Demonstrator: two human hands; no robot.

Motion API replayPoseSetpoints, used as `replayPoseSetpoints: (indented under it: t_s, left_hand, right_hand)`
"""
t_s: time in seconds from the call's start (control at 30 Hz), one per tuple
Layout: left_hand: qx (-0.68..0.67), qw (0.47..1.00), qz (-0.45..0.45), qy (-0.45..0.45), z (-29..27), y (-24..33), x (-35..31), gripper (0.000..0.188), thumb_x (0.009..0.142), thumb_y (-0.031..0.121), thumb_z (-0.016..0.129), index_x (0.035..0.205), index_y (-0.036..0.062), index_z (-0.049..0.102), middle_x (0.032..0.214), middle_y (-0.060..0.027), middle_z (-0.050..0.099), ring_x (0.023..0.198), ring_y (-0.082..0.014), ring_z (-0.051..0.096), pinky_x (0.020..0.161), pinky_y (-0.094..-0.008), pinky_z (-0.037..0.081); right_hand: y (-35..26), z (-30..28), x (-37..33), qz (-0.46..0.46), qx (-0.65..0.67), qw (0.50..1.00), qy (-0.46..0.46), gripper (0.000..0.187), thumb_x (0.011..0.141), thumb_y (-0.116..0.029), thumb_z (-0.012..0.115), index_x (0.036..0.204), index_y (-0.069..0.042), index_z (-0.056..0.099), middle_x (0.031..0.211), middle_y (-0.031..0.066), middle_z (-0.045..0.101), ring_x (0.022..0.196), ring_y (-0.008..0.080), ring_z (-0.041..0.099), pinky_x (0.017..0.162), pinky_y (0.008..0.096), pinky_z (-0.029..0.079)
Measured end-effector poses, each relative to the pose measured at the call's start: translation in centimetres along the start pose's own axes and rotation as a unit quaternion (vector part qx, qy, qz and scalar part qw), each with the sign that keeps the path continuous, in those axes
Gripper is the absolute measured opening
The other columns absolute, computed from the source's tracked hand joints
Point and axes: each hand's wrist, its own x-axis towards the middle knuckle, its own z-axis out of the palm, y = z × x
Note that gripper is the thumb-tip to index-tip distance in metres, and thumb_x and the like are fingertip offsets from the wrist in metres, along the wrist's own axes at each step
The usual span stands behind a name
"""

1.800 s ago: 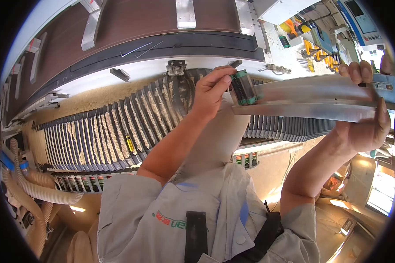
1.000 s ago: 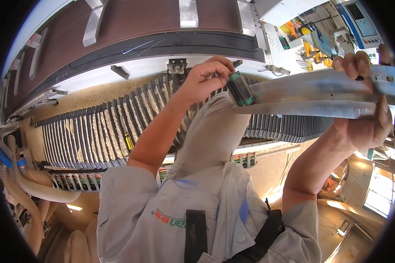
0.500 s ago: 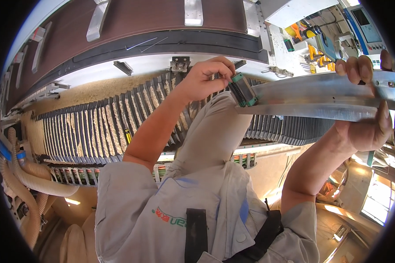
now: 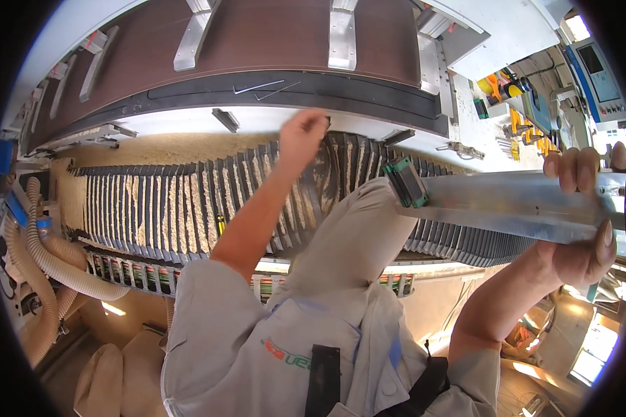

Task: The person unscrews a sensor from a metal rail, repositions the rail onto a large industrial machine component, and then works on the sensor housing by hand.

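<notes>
My right hand (image 4: 583, 201) is wrapped round a long silver metal profile (image 4: 501, 198), fingers over its far edge and thumb on the near side. On the profile's left end sits a black linear guide block with green end caps (image 4: 406, 183), above my grey-trousered knee. My left hand (image 4: 304, 139) is apart from the block, in front of the machine's white edge beam (image 4: 257, 119). Its fingers look curled but are smeared by motion, so whether they hold anything is hidden. The hand also covers part of the beam.
Two thin metal rods (image 4: 259, 86) lie on the dark ledge. Pleated bellows (image 4: 181, 208), dusted with wood chips, run below the beam. A second green-ended block (image 4: 480, 108) and orange-and-yellow tools (image 4: 518, 125) rest at the upper right. Ribbed hoses (image 4: 62, 260) hang at left.
My left hand has let go of the green-ended block and moved left, away from it. My right hand keeps its hold on the profile. The whole view has shifted slightly.
</notes>
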Motion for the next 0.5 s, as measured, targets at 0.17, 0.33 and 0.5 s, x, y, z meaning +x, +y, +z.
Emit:
replayPoseSetpoints:
  t_s: [0.17,0.33,0.5]
  left_hand:
    - [0.477,0.874,0.083,0.042,-6.6,-1.2,10.3,0.023,0.089,0.026,0.074,0.106,0.0092,0.075,0.104,-0.0133,0.072,0.094,-0.034,0.071,0.084,-0.0434,0.057]
    - [0.659,0.742,-0.023,-0.121,-6.9,-0.3,13.9,0.023,0.088,0.02,0.07,0.107,0.0072,0.069,0.112,-0.0173,0.067,0.103,-0.0373,0.069,0.088,-0.0486,0.056]
    - [0.714,0.663,0.189,-0.122,-6.8,0.5,12.4,0.02,0.092,0.016,0.063,0.108,0.0034,0.065,0.108,-0.0209,0.068,0.097,-0.0368,0.069,0.083,-0.0486,0.056]
  right_hand:
    - [0.4,-1.1,0.6,-0.006,0.015,0.999,-0.051,0.086,0.083,-0.037,0.063,0.151,0.002,0.028,0.104,0.0093,0.038,0.095,0.0213,0.037,0.092,0.0433,0.032]
    - [0.6,-1.0,1.1,0.011,0.035,0.999,-0.041,0.085,0.085,-0.036,0.061,0.153,0.002,0.028,0.107,0.0105,0.04,0.098,0.0231,0.039,0.096,0.0459,0.033]
    - [0.7,-1.6,1.6,0.028,0.047,0.997,-0.051,0.085,0.084,-0.035,0.061,0.153,0.002,0.027,0.11,0.0114,0.04,0.099,0.0237,0.039,0.1,0.0476,0.032]
